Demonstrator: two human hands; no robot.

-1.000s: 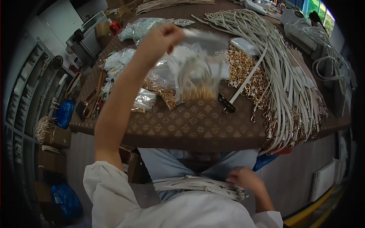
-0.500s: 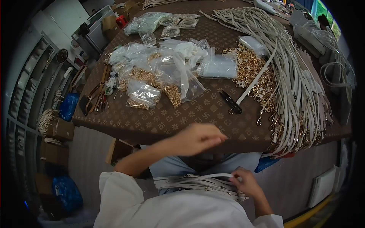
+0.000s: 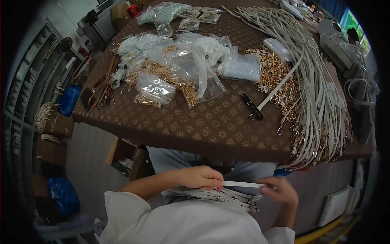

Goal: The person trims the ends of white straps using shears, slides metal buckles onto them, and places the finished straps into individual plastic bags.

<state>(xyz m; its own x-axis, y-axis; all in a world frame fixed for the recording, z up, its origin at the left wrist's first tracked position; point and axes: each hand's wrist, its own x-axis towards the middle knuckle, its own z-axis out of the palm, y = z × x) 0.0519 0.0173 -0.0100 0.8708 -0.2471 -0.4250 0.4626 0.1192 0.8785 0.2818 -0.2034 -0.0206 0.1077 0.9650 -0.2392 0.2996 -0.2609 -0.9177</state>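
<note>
A white strap (image 3: pixel 243 184) stretches between my two hands, just above my lap. My left hand (image 3: pixel 201 177) is closed on its left part, and my right hand (image 3: pixel 279 189) pinches it near the right end. Beneath them a bundle of white straps (image 3: pixel 227 197) with small metal buckles lies across my lap. On the table edge side, a black-handled tool (image 3: pixel 251 107) rests beside the end of another white strap (image 3: pixel 279 86). What my fingertips cover on the strap is hidden.
Gold-coloured metal clasps (image 3: pixel 276 69) lie piled by a large heap of pale straps (image 3: pixel 321 101) on the brown tablecloth (image 3: pixel 195 130). Clear plastic bags (image 3: pixel 156 87) and chains spread over the middle. An open cardboard box (image 3: pixel 126 156) stands on the floor at left.
My left hand has come down from above the table edge to the strap. My right hand has lifted a strap off the lap bundle and moved right, and the strap is now taut.
</note>
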